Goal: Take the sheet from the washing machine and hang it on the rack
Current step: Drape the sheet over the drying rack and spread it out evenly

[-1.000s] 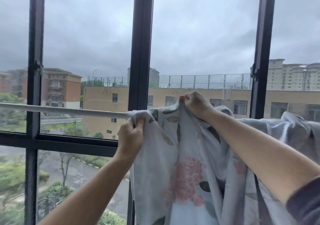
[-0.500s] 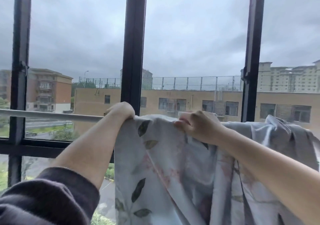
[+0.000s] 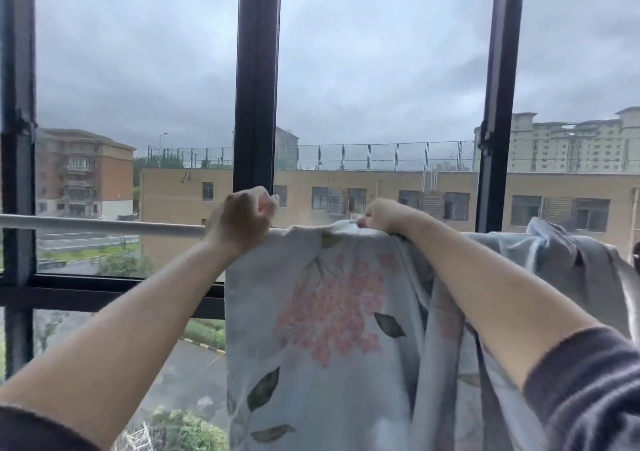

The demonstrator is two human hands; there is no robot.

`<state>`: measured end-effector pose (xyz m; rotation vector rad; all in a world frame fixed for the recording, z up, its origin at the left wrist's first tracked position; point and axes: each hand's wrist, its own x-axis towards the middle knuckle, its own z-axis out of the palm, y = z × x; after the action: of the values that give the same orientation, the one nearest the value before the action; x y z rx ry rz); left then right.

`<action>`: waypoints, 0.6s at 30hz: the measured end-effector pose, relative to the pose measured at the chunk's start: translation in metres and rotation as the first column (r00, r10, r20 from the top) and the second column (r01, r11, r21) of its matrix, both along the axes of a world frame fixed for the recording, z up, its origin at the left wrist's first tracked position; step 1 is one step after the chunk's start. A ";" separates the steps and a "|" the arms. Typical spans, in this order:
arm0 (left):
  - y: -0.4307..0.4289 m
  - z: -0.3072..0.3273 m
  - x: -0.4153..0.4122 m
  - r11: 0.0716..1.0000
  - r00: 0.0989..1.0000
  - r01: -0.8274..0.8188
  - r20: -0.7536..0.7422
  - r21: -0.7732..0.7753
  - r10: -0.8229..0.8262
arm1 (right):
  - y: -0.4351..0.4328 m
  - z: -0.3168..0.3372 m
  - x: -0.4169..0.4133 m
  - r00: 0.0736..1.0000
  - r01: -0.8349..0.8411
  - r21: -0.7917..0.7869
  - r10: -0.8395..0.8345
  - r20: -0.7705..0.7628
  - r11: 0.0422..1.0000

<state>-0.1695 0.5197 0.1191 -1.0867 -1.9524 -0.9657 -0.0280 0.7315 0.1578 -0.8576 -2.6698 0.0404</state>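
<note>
A pale blue-grey sheet [image 3: 329, 329] printed with pink blossoms and dark leaves hangs over the white horizontal rack bar [image 3: 86, 223] in front of the window. My left hand [image 3: 244, 218] is clenched on the sheet's left top corner right at the bar. My right hand [image 3: 382, 215] pinches the sheet's top edge a little to the right, also at bar height. The stretch between both hands lies fairly flat. Further right the sheet is bunched in folds [image 3: 568, 253] on the bar. The bar under the cloth is hidden.
Dark window frame posts [image 3: 256, 76] stand just behind the bar, with a horizontal frame rail [image 3: 104, 289] lower down. Beyond the glass are buildings, a road and trees. The bar is bare to the left of my left hand.
My left hand has slid left along the bar with the sheet's corner, spreading the cloth. My right hand has stayed on the top edge. The view has tilted slightly up.
</note>
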 end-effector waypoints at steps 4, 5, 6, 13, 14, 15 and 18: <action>-0.009 -0.014 0.002 0.936 0.842 0.251 -0.421 -0.248 -0.337 | -0.003 0.001 0.000 0.979 -0.047 -0.101 0.066 0.192 0.994; -0.008 -0.018 0.001 0.930 0.795 0.234 -0.494 -0.284 -0.351 | -0.004 0.000 0.001 0.982 -0.051 -0.106 0.069 0.177 0.993; -0.006 -0.020 0.001 0.934 0.767 0.217 -0.543 -0.284 -0.343 | -0.004 0.001 0.002 0.984 -0.064 -0.108 0.081 0.160 0.992; -0.001 0.010 0.010 0.994 0.828 0.047 -0.553 -0.100 -0.095 | -0.005 0.000 0.010 0.989 -0.118 -0.136 0.130 0.075 0.984; 0.003 0.020 0.008 0.998 0.873 0.004 -0.486 -0.070 -0.038 | -0.006 0.000 0.012 0.988 -0.132 -0.129 0.141 0.056 0.983; 0.008 0.029 0.006 0.997 0.915 -0.047 -0.403 -0.054 0.022 | -0.007 0.000 0.013 0.987 -0.154 -0.126 0.159 0.031 0.980; 0.030 0.041 -0.007 0.956 0.993 -0.119 -0.040 -0.267 0.112 | -0.013 -0.002 0.012 0.970 -0.234 -0.103 0.225 -0.096 0.967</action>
<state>-0.1768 0.5499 0.1602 -1.1107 -2.1447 -0.6335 -0.0158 0.7186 0.1562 -0.5602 -2.6947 0.2802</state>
